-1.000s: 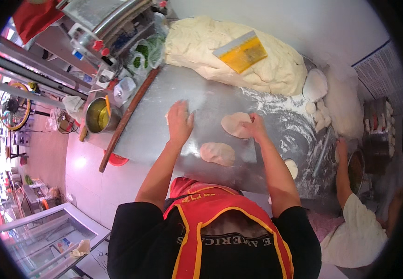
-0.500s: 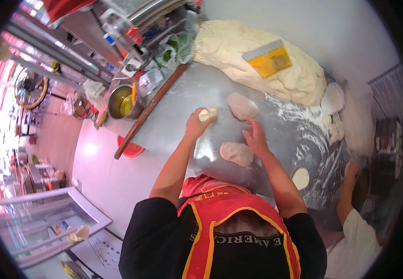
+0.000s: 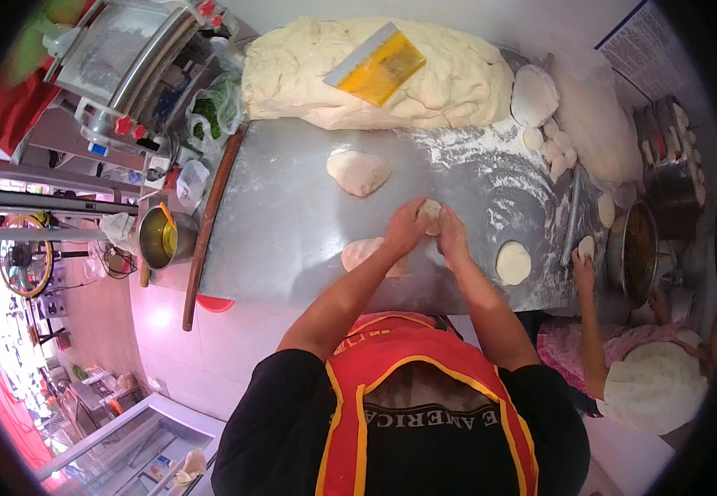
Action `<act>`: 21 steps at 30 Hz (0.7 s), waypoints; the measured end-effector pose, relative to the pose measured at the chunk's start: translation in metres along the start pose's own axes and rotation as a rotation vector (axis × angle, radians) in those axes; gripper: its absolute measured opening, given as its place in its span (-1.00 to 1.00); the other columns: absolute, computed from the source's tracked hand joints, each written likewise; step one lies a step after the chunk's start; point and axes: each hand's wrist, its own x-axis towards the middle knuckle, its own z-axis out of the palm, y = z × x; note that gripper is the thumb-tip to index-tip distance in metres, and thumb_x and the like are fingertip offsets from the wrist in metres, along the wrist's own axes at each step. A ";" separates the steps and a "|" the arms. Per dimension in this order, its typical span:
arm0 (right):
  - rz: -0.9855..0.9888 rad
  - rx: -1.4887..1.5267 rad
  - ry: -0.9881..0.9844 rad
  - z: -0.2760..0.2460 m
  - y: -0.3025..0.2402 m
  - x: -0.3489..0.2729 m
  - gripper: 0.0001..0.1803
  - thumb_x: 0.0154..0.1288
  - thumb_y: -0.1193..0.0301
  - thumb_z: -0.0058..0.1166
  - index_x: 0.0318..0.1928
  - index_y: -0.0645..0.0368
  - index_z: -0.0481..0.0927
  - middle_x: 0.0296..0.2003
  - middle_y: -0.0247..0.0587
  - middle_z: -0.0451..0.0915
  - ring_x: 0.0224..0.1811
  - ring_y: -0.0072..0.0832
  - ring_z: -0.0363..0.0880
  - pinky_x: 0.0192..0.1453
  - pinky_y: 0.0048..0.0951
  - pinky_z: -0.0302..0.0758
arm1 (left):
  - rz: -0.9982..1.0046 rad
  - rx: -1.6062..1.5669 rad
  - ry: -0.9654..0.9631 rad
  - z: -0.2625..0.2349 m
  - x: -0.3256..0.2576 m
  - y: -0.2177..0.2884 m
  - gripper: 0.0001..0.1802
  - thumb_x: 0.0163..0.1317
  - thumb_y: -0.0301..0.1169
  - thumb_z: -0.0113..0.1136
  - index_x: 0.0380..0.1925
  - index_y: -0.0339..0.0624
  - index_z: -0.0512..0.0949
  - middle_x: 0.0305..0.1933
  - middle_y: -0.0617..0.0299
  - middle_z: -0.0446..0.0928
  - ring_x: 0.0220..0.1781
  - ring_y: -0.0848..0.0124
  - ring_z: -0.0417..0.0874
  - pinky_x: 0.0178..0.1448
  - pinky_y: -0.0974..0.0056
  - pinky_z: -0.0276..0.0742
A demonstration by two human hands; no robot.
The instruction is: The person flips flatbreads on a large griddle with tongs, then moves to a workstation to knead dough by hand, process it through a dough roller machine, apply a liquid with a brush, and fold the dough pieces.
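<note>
Over the floured metal worktop (image 3: 284, 223), my hands meet around a small lump of pale dough (image 3: 432, 209). My left hand (image 3: 406, 227) grips it from one side, and my right hand (image 3: 453, 238) closes on the other. Beyond them lies a rounded dough piece (image 3: 360, 172). My left forearm partly covers a second dough piece (image 3: 362, 253) nearer to me. A flat dough disc (image 3: 513, 263) rests to the right of my right hand.
A huge dough mass (image 3: 292, 78) at the back carries a yellow scraper (image 3: 387, 73). A wooden rod (image 3: 210, 236) runs along the left, near a metal pot (image 3: 150, 240). At right, a co-worker's hand (image 3: 582, 263) holds a dough piece beside a metal bowl (image 3: 628, 256).
My left hand has carried the small dough lump rightward, and my right hand, empty before, has joined it. The view has swung to the right. The co-worker's hand now shows a dough piece.
</note>
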 end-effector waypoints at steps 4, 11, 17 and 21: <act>-0.397 -0.334 0.010 0.012 -0.010 -0.007 -0.54 0.31 0.22 -0.36 0.05 0.30 0.32 -0.05 0.05 0.39 0.05 -0.19 0.31 0.15 -0.29 0.17 | 0.181 0.442 0.184 0.027 0.013 -0.018 -0.56 0.14 -0.32 -0.13 0.03 -0.28 0.33 0.07 -0.06 0.33 0.14 0.07 0.31 0.23 0.11 0.15; -0.709 -0.842 0.175 0.022 0.002 -0.002 -0.49 0.30 0.22 -0.44 0.17 0.25 0.15 0.16 0.02 0.17 0.25 -0.09 0.05 0.29 0.03 -0.14 | 0.306 0.730 0.034 0.014 0.020 -0.027 -0.53 0.20 -0.26 -0.21 0.12 -0.18 0.24 0.29 0.08 0.07 0.34 0.18 0.01 0.35 0.06 -0.16; -0.677 -0.977 0.193 0.024 -0.012 0.017 -0.49 0.30 0.21 -0.43 0.17 0.21 0.18 0.17 -0.02 0.16 0.28 -0.12 0.01 0.30 0.07 -0.23 | 0.233 0.805 0.057 0.011 0.040 -0.024 -0.54 0.24 -0.23 -0.25 0.13 -0.07 0.23 0.29 0.12 0.07 0.36 0.21 -0.04 0.35 -0.02 -0.23; -0.650 -1.050 0.216 0.025 -0.013 0.035 -0.50 0.29 0.22 -0.36 0.17 0.22 0.18 0.18 -0.01 0.16 0.27 -0.14 0.05 0.29 0.05 -0.18 | 0.260 0.795 0.115 0.012 0.056 -0.024 -0.53 0.25 -0.18 -0.28 0.14 -0.06 0.23 0.30 0.12 0.04 0.37 0.21 -0.07 0.35 -0.04 -0.26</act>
